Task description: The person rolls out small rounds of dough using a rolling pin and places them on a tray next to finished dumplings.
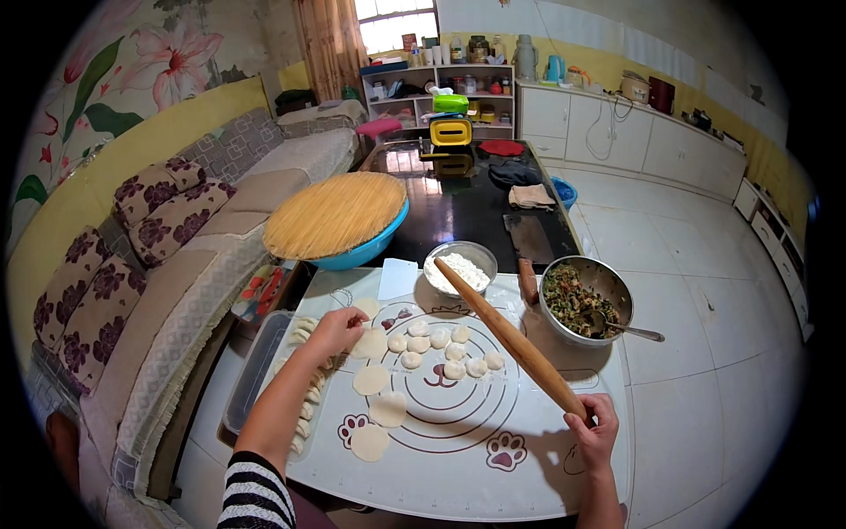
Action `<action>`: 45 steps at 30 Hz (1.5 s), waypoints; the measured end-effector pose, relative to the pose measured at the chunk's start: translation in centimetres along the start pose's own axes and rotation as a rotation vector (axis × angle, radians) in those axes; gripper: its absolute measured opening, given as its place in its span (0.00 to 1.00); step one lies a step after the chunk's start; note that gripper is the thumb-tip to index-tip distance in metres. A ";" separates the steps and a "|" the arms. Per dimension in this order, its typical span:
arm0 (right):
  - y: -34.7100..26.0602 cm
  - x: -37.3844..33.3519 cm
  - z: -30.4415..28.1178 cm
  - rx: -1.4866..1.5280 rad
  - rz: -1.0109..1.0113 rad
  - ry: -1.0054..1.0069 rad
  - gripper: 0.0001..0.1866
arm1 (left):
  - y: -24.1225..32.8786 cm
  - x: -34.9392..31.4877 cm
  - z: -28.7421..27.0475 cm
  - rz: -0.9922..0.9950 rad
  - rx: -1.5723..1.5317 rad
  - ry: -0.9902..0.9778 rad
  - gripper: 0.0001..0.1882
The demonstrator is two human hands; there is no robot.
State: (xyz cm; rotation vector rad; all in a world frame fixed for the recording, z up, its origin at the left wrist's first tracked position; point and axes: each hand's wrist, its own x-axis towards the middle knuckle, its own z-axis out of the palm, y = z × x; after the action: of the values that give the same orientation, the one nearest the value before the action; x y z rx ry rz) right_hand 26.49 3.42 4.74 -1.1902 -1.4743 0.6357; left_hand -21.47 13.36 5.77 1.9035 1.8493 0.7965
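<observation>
My right hand (596,428) is wrapped round the lower end of a long wooden rolling pin (507,335), which slants up and left above the mat with its far tip over the flour bowl. My left hand (337,333) is at the mat's left side, thumb and fingers pinched at the edge of a thin round dough wrapper (367,307). More flat wrappers (371,380) form a column below it. Several small floured dough pieces (439,338) sit mid-mat. Folded dumplings (306,411) stand in rows under and beside my left forearm, which partly hides them.
A glass bowl of flour (471,264) and a steel bowl of chopped filling (573,304) with a spoon (639,333) stand beyond and right. A cleaver (529,238) lies near them. A round woven tray (335,214) covers a blue basin (366,251). A sofa (189,273) runs along the left.
</observation>
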 end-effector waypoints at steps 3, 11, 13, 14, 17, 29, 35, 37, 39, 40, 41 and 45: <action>-0.2 0.1 0.1 -0.006 0.001 -0.005 0.13 | -0.7 1.2 0.0 0.037 -0.035 0.117 0.14; -0.1 -0.1 0.0 0.031 0.012 0.000 0.13 | 2.8 -3.9 -0.5 -0.038 0.100 -0.305 0.17; -0.2 -0.1 0.1 0.032 0.007 -0.003 0.13 | 3.1 -5.1 0.0 0.085 0.123 -0.310 0.15; -0.2 -0.1 0.1 0.030 0.007 -0.005 0.13 | 3.0 -5.4 0.0 0.007 0.087 -0.343 0.14; -0.1 -0.1 0.1 0.026 0.011 -0.004 0.13 | 3.5 -5.7 0.0 -0.176 -0.035 -0.410 0.12; -0.1 0.1 -0.1 -0.006 -0.041 -0.007 0.13 | 1.5 -4.4 0.5 -0.026 0.060 0.024 0.16; -0.5 -0.1 -0.2 0.031 -0.005 -0.010 0.13 | 6.0 -8.7 2.2 0.084 -0.032 -0.178 0.15; -0.1 -0.1 -0.1 0.028 -0.050 -0.014 0.13 | 6.4 -9.8 2.9 0.116 -0.026 -0.239 0.15; -0.6 -0.1 0.1 0.085 0.001 -0.014 0.14 | 5.8 -10.2 3.3 0.144 0.029 -0.270 0.14; -0.8 -0.1 0.0 0.109 0.027 -0.010 0.14 | 5.9 -10.2 3.3 0.049 -0.022 -0.291 0.13; -0.5 -0.1 -0.2 0.084 0.029 -0.014 0.14 | 6.2 -10.3 3.2 -0.046 -0.072 -0.313 0.13; -0.5 0.1 -0.2 0.047 -0.002 0.003 0.14 | 5.9 -10.7 3.3 -0.173 -0.242 -0.256 0.11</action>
State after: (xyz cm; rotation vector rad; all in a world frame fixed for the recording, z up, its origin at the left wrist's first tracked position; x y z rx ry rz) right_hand 26.56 3.25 5.26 -1.1531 -1.4501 0.6636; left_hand -14.55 2.71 5.35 1.5894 1.6528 0.6531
